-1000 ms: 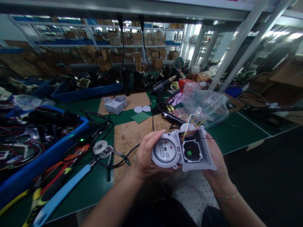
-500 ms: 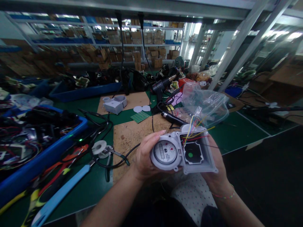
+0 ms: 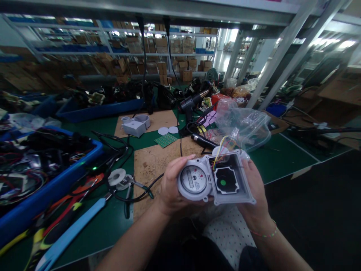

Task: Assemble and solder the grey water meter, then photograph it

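Both hands hold a grey water meter housing [image 3: 210, 188] above the front edge of the bench. Its left half carries a round dial [image 3: 193, 180] with a number counter and small red pointers. The right half is an open square box with a black panel [image 3: 226, 180] in a white frame, marked by a green dot. Thin coloured wires [image 3: 218, 154] loop up from inside the box. My left hand [image 3: 172, 184] is closed around the dial side. My right hand [image 3: 257, 184] grips the box's right wall, its fingers partly hidden behind.
On the green bench lie a brown board [image 3: 149, 162], a green circuit board [image 3: 166, 140], another grey housing [image 3: 136, 126], a heat gun [image 3: 193, 103] and a plastic bag [image 3: 245, 124]. To the left are pliers [image 3: 128, 195], a solder reel [image 3: 116, 176] and a blue bin [image 3: 96, 150] of parts.
The meter has turned slightly in my hands and shifted a little left. The wires, spread out over the box's right side before, now stand bunched toward its back left.
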The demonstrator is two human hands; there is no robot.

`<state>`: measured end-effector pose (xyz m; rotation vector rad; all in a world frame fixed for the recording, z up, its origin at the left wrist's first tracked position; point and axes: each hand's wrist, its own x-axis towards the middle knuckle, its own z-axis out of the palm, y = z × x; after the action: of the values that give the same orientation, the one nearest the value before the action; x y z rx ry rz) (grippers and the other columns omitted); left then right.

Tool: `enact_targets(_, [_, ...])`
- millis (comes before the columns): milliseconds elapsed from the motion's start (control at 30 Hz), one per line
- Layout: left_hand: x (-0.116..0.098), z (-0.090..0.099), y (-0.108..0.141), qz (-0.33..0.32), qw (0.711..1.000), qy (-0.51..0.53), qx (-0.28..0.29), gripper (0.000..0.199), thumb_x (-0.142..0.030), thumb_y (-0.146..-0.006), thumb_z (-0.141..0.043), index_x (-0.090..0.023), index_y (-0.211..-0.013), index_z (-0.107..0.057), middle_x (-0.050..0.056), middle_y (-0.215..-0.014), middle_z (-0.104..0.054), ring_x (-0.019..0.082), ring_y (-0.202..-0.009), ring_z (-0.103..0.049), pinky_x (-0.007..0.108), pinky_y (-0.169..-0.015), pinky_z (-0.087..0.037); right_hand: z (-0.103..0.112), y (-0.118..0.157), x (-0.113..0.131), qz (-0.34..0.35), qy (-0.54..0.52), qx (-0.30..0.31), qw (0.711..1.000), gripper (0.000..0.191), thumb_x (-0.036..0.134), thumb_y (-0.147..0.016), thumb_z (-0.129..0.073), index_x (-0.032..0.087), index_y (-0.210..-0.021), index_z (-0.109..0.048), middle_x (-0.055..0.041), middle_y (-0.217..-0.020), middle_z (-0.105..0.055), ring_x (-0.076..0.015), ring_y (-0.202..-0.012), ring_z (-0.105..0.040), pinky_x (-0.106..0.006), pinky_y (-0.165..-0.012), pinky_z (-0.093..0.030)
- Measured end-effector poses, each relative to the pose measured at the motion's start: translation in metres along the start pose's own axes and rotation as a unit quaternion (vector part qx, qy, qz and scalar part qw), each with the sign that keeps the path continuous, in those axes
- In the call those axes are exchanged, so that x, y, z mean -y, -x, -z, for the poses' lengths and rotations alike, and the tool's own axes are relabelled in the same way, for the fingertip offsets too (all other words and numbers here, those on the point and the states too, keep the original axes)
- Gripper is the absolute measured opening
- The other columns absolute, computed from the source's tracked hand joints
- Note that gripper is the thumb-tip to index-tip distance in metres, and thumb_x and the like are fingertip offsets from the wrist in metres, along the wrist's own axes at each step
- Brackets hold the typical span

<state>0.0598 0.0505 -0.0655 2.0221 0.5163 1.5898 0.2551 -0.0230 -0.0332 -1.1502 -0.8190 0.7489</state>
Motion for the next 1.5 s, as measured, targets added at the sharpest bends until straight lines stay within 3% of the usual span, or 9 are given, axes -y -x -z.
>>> enact_targets(233, [0.005,-0.002,-0.011,0.066,0.994,-0.077,0.031,0.105,-0.054,-0.064,-0.094,-0.024,-0.152,-0.044,0.015,-0.135,-0.059,0.035,-0.122,-0.059,0.051,-0.105,-0.050,-0.001,-0.013,0.009,-0.035,-0.107,-0.076,0.991,0.045,0.047,-0.091,-0.076,0.021,-0.124,-0.060,-0.0090,-0.129,-0.065,-0.0183,-0.102,-0.070,-0.029,-0.083,-0.062])
enact_targets(367, [0.009,-0.004,-0.016,0.166,0.985,0.008,0.041,0.110,-0.044,-0.049,-0.102,-0.025,-0.146,-0.054,0.012,-0.134,-0.057,0.035,-0.126,-0.055,0.051,-0.112,-0.043,0.000,-0.016,0.018,-0.010,-0.105,-0.060,0.993,0.044,0.050,-0.092,-0.074,0.019,-0.121,-0.063,-0.0085,-0.121,-0.069,-0.0156,-0.096,-0.073,-0.021,-0.075,-0.062])
enact_targets(433, [0.010,-0.007,-0.016,0.287,0.946,0.152,0.004,0.104,-0.032,-0.042,-0.104,-0.025,-0.136,-0.063,0.009,-0.132,-0.061,0.033,-0.127,-0.055,0.046,-0.115,-0.039,-0.001,-0.017,0.023,-0.008,-0.107,-0.050,0.993,0.043,0.050,-0.092,-0.075,0.020,-0.121,-0.064,-0.0073,-0.119,-0.070,-0.0147,-0.092,-0.074,-0.021,-0.076,-0.063])
enact_targets(533, [0.007,-0.014,-0.013,0.414,0.847,0.329,-0.054,0.078,-0.038,-0.054,-0.100,-0.022,-0.123,-0.069,0.006,-0.116,-0.072,0.027,-0.110,-0.065,0.036,-0.100,-0.049,-0.002,-0.018,0.031,-0.025,-0.123,-0.012,0.992,0.043,0.050,-0.092,-0.075,0.022,-0.121,-0.063,-0.0066,-0.123,-0.069,-0.0153,-0.091,-0.075,-0.018,-0.069,-0.063])
enact_targets(633, [0.003,-0.021,-0.009,0.458,0.793,0.394,-0.075,0.058,-0.057,-0.070,-0.087,-0.019,-0.111,-0.072,0.005,-0.100,-0.076,0.023,-0.090,-0.071,0.030,-0.080,-0.054,-0.005,-0.017,0.035,-0.011,-0.116,0.015,0.993,0.041,0.045,-0.092,-0.076,0.023,-0.123,-0.061,-0.0066,-0.127,-0.067,-0.0174,-0.100,-0.074,-0.016,-0.069,-0.063])
enact_targets(833, [-0.005,-0.027,-0.012,0.513,0.695,0.495,-0.100,0.058,-0.061,-0.080,-0.077,-0.016,-0.115,-0.073,0.007,-0.103,-0.079,0.025,-0.094,-0.074,0.033,-0.087,-0.058,-0.006,-0.009,0.031,0.135,0.009,0.017,0.991,0.039,0.028,-0.092,-0.077,0.024,-0.127,-0.060,-0.0060,-0.126,-0.067,-0.0148,-0.114,-0.069,-0.018,-0.092,-0.061])
enact_targets(967, [-0.009,-0.027,-0.020,0.535,0.649,0.533,-0.091,0.054,-0.062,-0.092,-0.061,-0.013,-0.111,-0.074,0.011,-0.101,-0.080,0.026,-0.093,-0.076,0.036,-0.085,-0.061,-0.004,-0.003,0.023,0.188,0.090,0.010,0.978,0.042,0.024,-0.090,-0.078,0.025,-0.128,-0.062,-0.0047,-0.127,-0.065,-0.0143,-0.115,-0.067,-0.016,-0.092,-0.061])
enact_targets(1133, [-0.013,-0.022,-0.027,0.563,0.624,0.536,-0.081,0.070,-0.066,-0.101,-0.034,-0.009,-0.104,-0.074,0.015,-0.083,-0.078,0.026,-0.070,-0.077,0.031,-0.057,-0.059,-0.004,0.001,0.019,0.245,0.208,-0.017,0.947,0.042,0.023,-0.090,-0.077,0.024,-0.130,-0.063,-0.0031,-0.123,-0.065,-0.0138,-0.106,-0.069,-0.021,-0.090,-0.064])
enact_targets(1500, [-0.013,-0.022,-0.030,0.568,0.620,0.527,-0.123,0.064,-0.061,-0.103,-0.034,-0.011,-0.107,-0.073,0.014,-0.086,-0.078,0.024,-0.069,-0.076,0.031,-0.060,-0.061,-0.011,-0.006,0.025,0.347,0.341,0.001,0.874,0.037,0.021,-0.092,-0.074,0.017,-0.127,-0.065,-0.0038,-0.123,-0.068,-0.0155,-0.106,-0.068,-0.026,-0.088,-0.063])
